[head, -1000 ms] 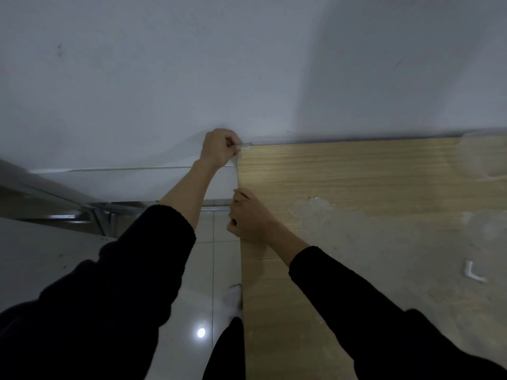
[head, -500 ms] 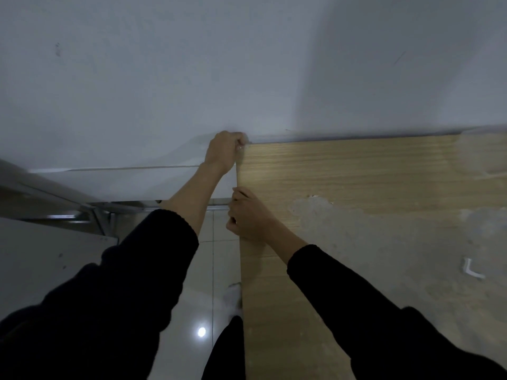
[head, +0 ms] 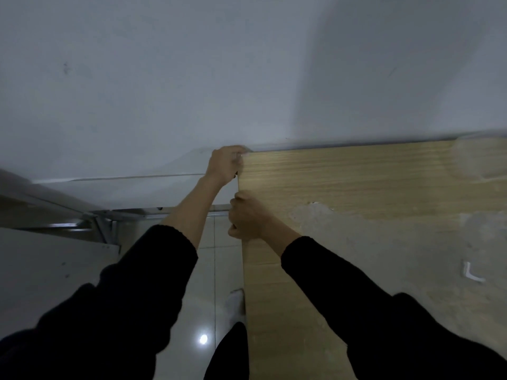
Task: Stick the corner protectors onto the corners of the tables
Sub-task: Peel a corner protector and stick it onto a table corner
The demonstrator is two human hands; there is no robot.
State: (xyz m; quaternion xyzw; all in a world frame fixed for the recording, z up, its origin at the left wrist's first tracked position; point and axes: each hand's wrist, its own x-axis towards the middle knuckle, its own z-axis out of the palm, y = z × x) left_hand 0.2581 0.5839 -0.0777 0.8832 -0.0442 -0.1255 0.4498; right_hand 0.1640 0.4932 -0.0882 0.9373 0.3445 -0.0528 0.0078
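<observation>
A light wooden table (head: 356,182) fills the right half of the head view, its far edge against the white wall. My left hand (head: 225,164) is curled around the table's far left corner; the corner protector under it is hidden by the fingers. My right hand (head: 245,216) grips the table's left edge a little nearer to me, fingers curled over the side. A white L-shaped corner protector (head: 471,272) lies loose on the tabletop at the right.
A clear plastic bag (head: 480,157) lies at the table's far right. A worn grey patch (head: 384,242) covers the tabletop's middle. Left of the table are glossy floor tiles (head: 208,270), my white shoe (head: 234,303) and a metal frame (head: 96,223).
My left hand has shifted slightly down and closed tighter over the far left corner, covering the small clear piece that showed at its fingertips. My right hand stays on the edge.
</observation>
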